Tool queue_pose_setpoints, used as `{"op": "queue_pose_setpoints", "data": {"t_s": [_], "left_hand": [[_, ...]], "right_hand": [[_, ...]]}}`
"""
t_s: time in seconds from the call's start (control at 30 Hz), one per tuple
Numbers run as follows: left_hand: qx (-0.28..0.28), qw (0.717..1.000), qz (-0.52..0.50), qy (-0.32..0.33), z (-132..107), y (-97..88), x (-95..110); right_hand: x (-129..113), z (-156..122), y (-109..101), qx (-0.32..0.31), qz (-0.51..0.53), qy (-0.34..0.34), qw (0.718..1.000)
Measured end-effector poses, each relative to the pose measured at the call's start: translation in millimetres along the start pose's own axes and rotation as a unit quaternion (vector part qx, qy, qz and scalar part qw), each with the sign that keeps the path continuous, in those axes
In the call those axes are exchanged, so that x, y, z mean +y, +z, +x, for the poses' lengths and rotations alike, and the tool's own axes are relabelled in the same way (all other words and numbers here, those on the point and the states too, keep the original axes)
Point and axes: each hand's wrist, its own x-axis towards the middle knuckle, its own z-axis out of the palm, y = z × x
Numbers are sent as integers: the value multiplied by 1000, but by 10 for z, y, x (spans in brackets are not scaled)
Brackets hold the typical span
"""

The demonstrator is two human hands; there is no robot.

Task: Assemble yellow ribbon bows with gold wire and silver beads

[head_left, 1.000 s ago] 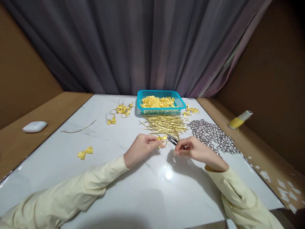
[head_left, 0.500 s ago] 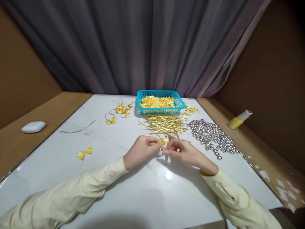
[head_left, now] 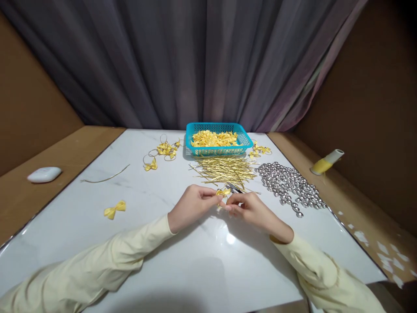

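My left hand (head_left: pixel 191 204) pinches a small yellow ribbon bow (head_left: pixel 223 192) just above the white marble table (head_left: pixel 137 243). My right hand (head_left: pixel 249 208) meets it from the right, fingertips closed on the same bow. Both hands hover in front of a pile of gold wire ties (head_left: pixel 224 169). A dark metal tool (head_left: pixel 233 188) lies right behind my fingers. Whether a tie or bell is also in my fingers I cannot make out.
A blue basket (head_left: pixel 243 138) of yellow bows stands at the back. Silver bells (head_left: pixel 288 184) are heaped to the right. Finished bows with loops (head_left: pixel 164 151) lie back left, one loose bow (head_left: pixel 114 209) left, a gold strip (head_left: pixel 106 177), a white device (head_left: pixel 44 174), a yellow spool (head_left: pixel 326 162).
My right hand has moved left from beside the tool to join my left hand at the bow. The left hand has stayed in place.
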Motion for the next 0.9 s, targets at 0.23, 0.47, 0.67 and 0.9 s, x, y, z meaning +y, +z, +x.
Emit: {"op": "queue_pose_setpoints", "data": {"t_s": [0.23, 0.47, 0.67, 0.9], "left_hand": [[23, 1000, -5, -21, 3, -12, 19], [38, 998, -16, -36, -18, -21, 86], [36, 998, -24, -42, -20, -24, 87], [49, 998, -31, -37, -10, -48, 117]], "right_hand": [[-19, -15, -64, -24, 60, 39, 997], [-2, -37, -121, -27, 57, 52, 997], [-27, -52, -145, -25, 29, 33, 999], [-107, -70, -233, 13, 18, 3, 1000]]}}
